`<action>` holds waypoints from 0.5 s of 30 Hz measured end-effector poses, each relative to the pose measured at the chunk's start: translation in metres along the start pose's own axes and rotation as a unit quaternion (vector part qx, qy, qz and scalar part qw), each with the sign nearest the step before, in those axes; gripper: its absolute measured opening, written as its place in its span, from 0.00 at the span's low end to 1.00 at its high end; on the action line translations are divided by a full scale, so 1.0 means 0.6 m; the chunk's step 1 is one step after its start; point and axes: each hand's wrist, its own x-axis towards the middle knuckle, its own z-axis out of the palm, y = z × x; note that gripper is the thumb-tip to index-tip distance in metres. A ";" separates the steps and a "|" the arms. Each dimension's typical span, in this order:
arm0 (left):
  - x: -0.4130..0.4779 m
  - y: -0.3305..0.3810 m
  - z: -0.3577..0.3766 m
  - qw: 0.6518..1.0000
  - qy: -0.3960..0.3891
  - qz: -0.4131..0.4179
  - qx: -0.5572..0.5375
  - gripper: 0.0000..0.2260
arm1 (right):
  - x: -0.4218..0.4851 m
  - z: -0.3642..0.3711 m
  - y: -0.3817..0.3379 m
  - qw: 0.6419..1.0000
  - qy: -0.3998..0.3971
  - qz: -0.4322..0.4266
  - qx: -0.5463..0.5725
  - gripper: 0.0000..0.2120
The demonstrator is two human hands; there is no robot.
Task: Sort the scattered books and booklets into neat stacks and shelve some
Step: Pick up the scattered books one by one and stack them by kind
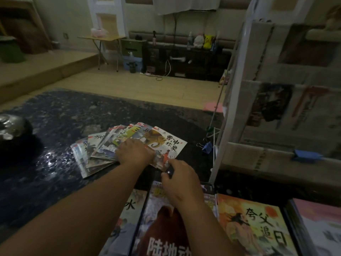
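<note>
**Squaring up the fanned booklets**

The fanned booklets (96, 150) lie on the dark rug (55, 117), left of the white shelf (230, 89); the left hand (135, 151) rests palm-down on them, though I cannot tell whether its fingers grip; the right hand (181, 182) pinches the near corner of the elephant booklet (166, 143). Best to steady the fan, slide covers inward, then tap edges flush; glossy covers probably slip.

Dimly lit room of a home, dark patterned rug (64, 117) lay on pale wood floor (129, 84), folding table (103, 38) stood by the far wall, plush toys (199, 41) sat on a low dark cabinet (193, 61), white book rack (221, 145) stood at the rug's right edge.
</note>
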 end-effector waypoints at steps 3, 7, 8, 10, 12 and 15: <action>0.021 0.001 -0.008 0.999 -0.044 -0.011 0.015 0.49 | 0.002 0.007 0.004 1.000 -0.002 0.002 0.005 0.22; 0.038 0.007 -0.017 0.996 -0.085 -0.020 -0.002 0.54 | 0.003 0.007 0.006 1.000 0.003 0.011 0.013 0.23; 0.041 0.009 -0.019 0.995 -0.093 -0.028 -0.009 0.55 | 0.002 0.006 0.005 1.000 0.006 0.011 0.014 0.22; 0.046 0.007 -0.025 0.994 -0.093 -0.055 -0.032 0.53 | 0.002 0.003 0.004 1.000 0.008 0.011 0.015 0.20; 0.048 0.003 -0.025 0.993 -0.050 -0.074 -0.078 0.44 | 0.001 0.002 0.005 1.000 0.005 0.010 0.017 0.20; 0.039 -0.002 -0.021 0.985 0.046 -0.037 -0.164 0.33 | 0.003 0.002 0.006 1.000 -0.004 0.017 0.014 0.22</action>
